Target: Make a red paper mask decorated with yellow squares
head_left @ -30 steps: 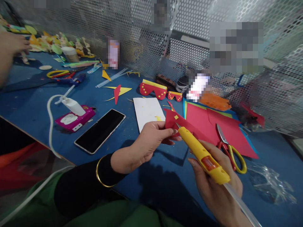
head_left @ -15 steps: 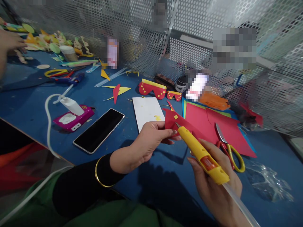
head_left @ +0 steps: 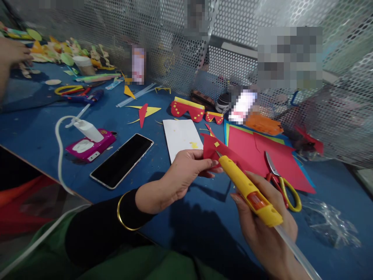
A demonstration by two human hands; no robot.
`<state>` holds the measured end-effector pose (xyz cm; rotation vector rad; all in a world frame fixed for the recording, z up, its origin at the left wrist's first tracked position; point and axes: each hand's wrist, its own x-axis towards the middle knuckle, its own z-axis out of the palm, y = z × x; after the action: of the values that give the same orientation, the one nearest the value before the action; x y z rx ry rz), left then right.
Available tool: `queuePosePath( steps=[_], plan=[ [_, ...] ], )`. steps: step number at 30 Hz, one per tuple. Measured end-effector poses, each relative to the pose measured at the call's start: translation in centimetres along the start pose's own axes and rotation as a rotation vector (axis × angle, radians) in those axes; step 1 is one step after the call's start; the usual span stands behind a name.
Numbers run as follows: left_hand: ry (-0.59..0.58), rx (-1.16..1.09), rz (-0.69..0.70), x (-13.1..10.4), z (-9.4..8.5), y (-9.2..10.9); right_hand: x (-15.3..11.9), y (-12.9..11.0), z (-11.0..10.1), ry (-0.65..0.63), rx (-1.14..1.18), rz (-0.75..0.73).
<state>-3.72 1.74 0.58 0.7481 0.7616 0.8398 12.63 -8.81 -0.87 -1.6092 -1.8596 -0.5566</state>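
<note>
My left hand pinches a red paper piece that carries one small yellow square. In my right hand is a yellow glue gun, with a clear glue stick coming out of its back end. The gun's metal nozzle is at the red paper, just below the yellow square; I cannot tell if it touches. Behind my left hand lies a white card with small yellow bits on it. Red and yellow paper glasses and a smaller similar pair rest farther back.
Scissors lie on red paper sheets at right, near a clear plastic bag. Left are a dark phone, a purple power socket and a blue glue gun. Another person's hand is far left. Perforated metal stands behind.
</note>
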Motion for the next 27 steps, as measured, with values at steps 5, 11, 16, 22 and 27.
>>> queuePosePath(
  steps=[5, 11, 16, 22, 27],
  plan=[
    [-0.011, -0.016, 0.007, 0.06, -0.12, 0.06, 0.07, -0.03, -0.02, 0.014, 0.001, -0.002],
    [-0.004, -0.006, 0.006, -0.13, 0.01, 0.10, 0.12, -0.02, -0.05, 0.014, 0.019, 0.008],
    [0.011, 0.015, -0.011, -0.21, 0.11, 0.20, -0.10, 0.09, -0.09, 0.015, 0.029, 0.026],
    [0.020, 0.028, -0.021, -0.17, 0.11, 0.21, -0.17, 0.13, -0.07, -0.003, 0.014, 0.022],
    [0.016, 0.014, -0.027, -0.20, 0.14, 0.19, -0.11, 0.10, -0.18, 0.010, 0.024, 0.009]
  ],
)
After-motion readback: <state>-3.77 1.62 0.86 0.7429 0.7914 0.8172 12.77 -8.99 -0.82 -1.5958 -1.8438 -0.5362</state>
